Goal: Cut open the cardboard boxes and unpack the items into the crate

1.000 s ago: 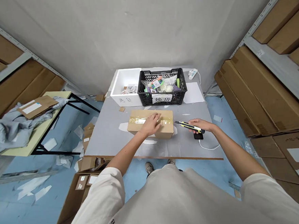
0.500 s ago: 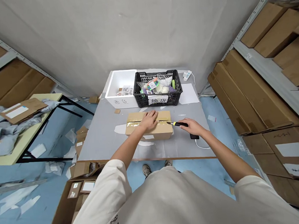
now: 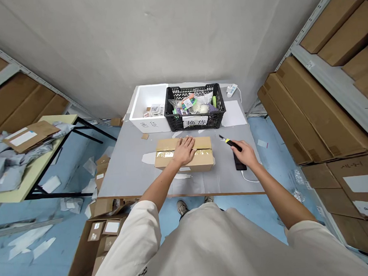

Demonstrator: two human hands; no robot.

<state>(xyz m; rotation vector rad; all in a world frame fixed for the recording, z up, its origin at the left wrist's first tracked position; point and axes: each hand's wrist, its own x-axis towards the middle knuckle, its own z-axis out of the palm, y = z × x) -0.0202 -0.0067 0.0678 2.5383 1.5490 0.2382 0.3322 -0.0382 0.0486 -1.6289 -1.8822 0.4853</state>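
Note:
A taped cardboard box (image 3: 201, 158) lies on the grey table in front of me, a seam running along its top under clear yellowish tape. Pressed flat on the box top, fingers stretched out, is my left hand (image 3: 184, 150). My right hand (image 3: 245, 152) is closed around the black and yellow handle of a utility knife (image 3: 233, 144), to the right of the box. The blade points up and to the left, apart from the box. Partly under my right hand lies a black phone (image 3: 239, 163) with a white cable.
Behind the box stand a white bin (image 3: 153, 124) and a black plastic crate (image 3: 195, 122) filled with bagged items. A white power strip (image 3: 231, 90) sits at the back right. Shelves of cartons (image 3: 320, 107) rise on the right; an open carton (image 3: 81, 254) stands on the floor at left.
My right hand has drawn the utility knife away from the box, to the right, and its blade now tilts upward. More of the phone shows. My left hand stays on the box.

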